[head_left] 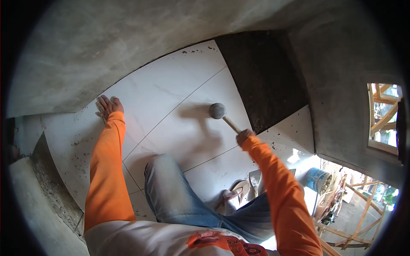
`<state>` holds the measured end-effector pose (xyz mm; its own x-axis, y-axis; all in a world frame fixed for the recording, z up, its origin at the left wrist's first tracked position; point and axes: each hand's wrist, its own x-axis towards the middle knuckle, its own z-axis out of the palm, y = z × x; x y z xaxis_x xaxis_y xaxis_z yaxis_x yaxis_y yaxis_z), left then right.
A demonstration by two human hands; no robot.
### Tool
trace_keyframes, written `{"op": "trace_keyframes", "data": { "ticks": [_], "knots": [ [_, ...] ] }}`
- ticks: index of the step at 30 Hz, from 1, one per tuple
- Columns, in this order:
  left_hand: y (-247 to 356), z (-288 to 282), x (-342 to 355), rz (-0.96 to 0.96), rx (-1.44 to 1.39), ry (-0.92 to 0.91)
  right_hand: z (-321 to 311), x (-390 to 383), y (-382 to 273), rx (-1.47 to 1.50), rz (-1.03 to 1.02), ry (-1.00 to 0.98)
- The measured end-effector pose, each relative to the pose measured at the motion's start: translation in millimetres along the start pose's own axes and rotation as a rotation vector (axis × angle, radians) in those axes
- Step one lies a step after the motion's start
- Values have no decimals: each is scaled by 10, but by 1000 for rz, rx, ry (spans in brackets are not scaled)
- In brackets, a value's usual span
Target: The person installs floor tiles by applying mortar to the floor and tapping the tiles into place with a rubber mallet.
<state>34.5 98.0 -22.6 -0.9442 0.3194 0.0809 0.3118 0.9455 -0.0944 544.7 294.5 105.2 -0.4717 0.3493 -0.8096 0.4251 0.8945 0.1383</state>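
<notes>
My right hand point(245, 138) is closed round the wooden handle of a rubber mallet point(218, 111) with a round grey head. The mallet is held over a white floor tile point(205, 96), and its shadow falls on the tiles to its left. Whether the head touches the tile I cannot tell. Out to the left, my left hand point(107, 107) lies flat with fingers spread on another white tile point(149, 94), close to the foot of the wall. Thin dark joints run between the tiles, and crumbs of mortar are scattered on them.
A dark untiled patch point(265, 72) lies at the far right beside the grey wall point(337, 85). At the right stand a blue bucket point(317, 179) and, past it, wooden framing point(363, 213). A sandal point(241, 187) is near my bent leg. A rough strip of bare floor point(55, 183) runs along the left.
</notes>
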Motion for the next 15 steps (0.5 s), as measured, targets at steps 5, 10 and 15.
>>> {"op": "trace_keyframes", "data": {
  "ticks": [5,10,15],
  "knots": [
    [405,-60,-423,204,40,-30,-34,-924,1062,418,210,63],
    [1671,-318,-903,280,-95,-142,1250,-1481,527,955,270,223],
    [3001,-602,-1137,647,-120,-206,2027,-1583,-307,1599,261,441]
  ]
}}
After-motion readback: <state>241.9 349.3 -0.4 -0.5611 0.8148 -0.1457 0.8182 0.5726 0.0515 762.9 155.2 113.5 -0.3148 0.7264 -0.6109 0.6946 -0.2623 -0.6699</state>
